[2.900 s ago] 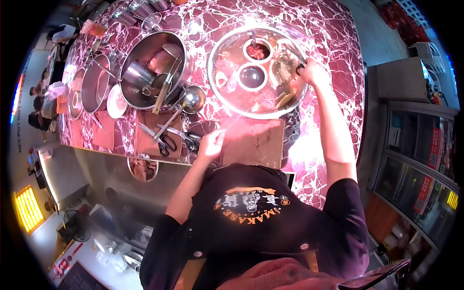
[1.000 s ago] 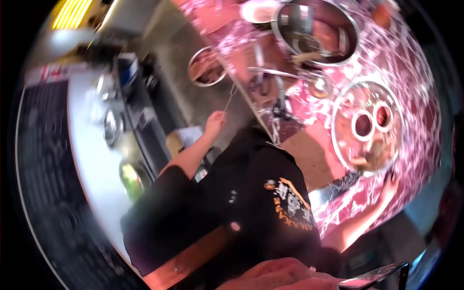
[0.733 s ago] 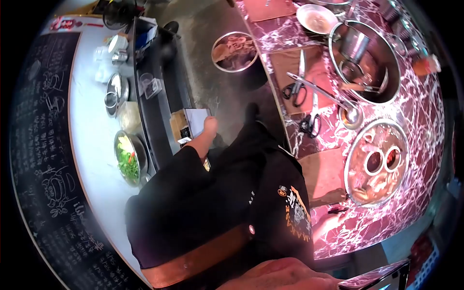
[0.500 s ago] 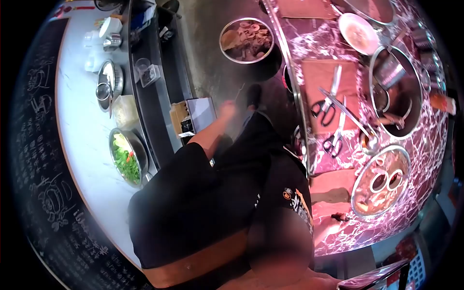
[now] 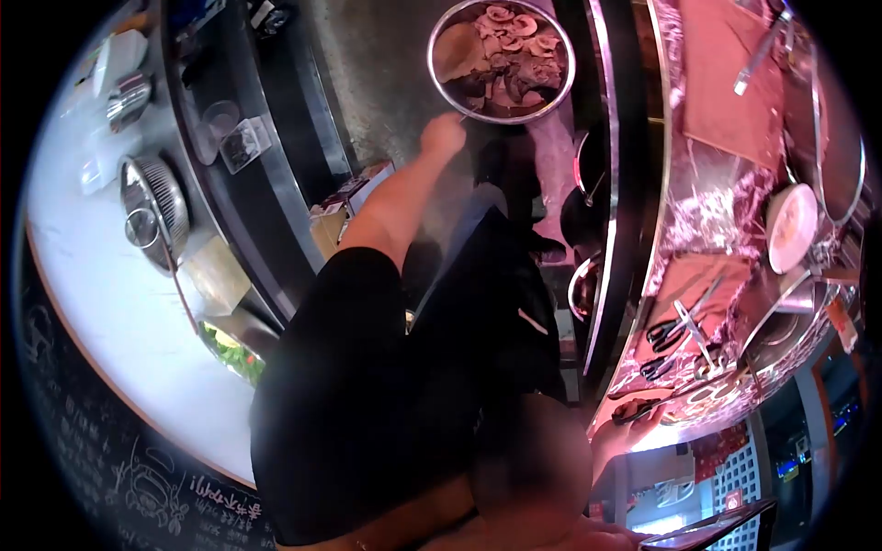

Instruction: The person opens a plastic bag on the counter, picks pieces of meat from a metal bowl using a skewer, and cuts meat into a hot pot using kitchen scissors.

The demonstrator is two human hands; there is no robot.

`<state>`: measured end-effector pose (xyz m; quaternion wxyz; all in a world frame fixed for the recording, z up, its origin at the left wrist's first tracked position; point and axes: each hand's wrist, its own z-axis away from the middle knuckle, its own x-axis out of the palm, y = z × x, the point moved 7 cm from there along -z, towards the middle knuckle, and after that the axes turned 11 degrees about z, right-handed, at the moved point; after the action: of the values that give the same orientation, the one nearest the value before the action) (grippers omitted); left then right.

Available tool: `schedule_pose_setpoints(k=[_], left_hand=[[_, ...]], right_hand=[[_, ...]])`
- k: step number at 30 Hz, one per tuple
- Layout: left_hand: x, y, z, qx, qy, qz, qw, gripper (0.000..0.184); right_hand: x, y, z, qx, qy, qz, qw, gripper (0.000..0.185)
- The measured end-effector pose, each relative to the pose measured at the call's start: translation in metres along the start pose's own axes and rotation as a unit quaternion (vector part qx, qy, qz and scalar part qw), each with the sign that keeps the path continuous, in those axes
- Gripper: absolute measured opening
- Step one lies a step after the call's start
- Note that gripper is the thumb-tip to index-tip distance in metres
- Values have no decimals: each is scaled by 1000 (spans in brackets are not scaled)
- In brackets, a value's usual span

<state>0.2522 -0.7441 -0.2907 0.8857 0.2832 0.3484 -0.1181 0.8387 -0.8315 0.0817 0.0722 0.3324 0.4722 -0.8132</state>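
Observation:
My left hand (image 5: 444,138) is closed, its fingers at the near rim of a round metal pot (image 5: 434,72) of cut meat and ring-shaped pieces. Only a short bit of a thin metal fork shows between hand and rim. At the lower right, my right hand (image 5: 627,435) is closed around black-handled scissors (image 5: 636,410), low over the marbled table's edge; its fingers are partly hidden. Other black-handled scissors (image 5: 663,334) rest on a brown cloth (image 5: 687,270) beyond it. The wide pan of food (image 5: 713,395) is seen at a steep slant beside them.
A white counter (image 5: 87,271) on the left bears a metal strainer bowl (image 5: 165,197), a clear bag (image 5: 213,275) and a bowl of greens (image 5: 241,356). Dark shelves and an open carton (image 5: 328,230) stand below. A white bowl (image 5: 792,228) sits on the marbled table.
The view has turned and moved toward the meat pot. My left hand has gone from over the table to the pot's rim with the fork. My right hand has left the wide pan, still holding the scissors.

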Motion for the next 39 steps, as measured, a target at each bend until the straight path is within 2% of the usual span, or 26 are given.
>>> schedule_pose_setpoints(k=[1, 5, 8, 11, 17, 20, 22, 27, 30, 31, 34, 35, 36, 39], left_hand=[[6, 4, -20, -11, -9, -20, 1000, 28], [35, -2, -82, -1, -8, -107, 994, 24], [37, 14, -106, 39, -50, -163, 985, 27], [48, 24, -123, 45, -109, -254, 960, 29], [54, 76, -127, 181, -182, -374, 891, 27], [62, 73, -141, 189, -206, -406, 870, 28], [69, 53, -167, 163, -191, -379, 891, 28], [75, 43, -195, 229, -332, -239, 883, 28], [76, 39, -195, 278, -347, -162, 881, 28], [79, 29, -187, 253, -378, -97, 885, 27], [76, 7, -176, 185, -442, 89, 873, 23], [71, 1, -166, 181, -418, 106, 884, 21], [81, -20, -161, 116, -409, 116, 898, 21], [65, -4, -93, 133, -446, 202, 862, 22]], right_hand=[[11, -1, 0, 0, 1, 55, 998, 61], [71, -24, 10, 67, -55, 70, 994, 65], [99, -49, 15, 49, -54, 74, 995, 67], [105, -54, 17, 35, -56, 52, 996, 68], [103, -55, 6, 19, -38, 53, 998, 66], [100, -47, 2, 26, -30, 71, 997, 66], [101, -44, 2, 24, -43, 79, 996, 67], [117, -44, 5, 58, -29, 102, 993, 68], [125, -47, 5, 72, -26, 97, 992, 68], [116, -37, 4, 88, -30, 108, 990, 69], [123, -49, 1, 44, -30, 105, 993, 69], [125, -52, 1, 49, -33, 97, 994, 68], [127, -54, 1, 48, -39, 90, 994, 68], [122, -58, 2, 55, -52, 57, 995, 66]])
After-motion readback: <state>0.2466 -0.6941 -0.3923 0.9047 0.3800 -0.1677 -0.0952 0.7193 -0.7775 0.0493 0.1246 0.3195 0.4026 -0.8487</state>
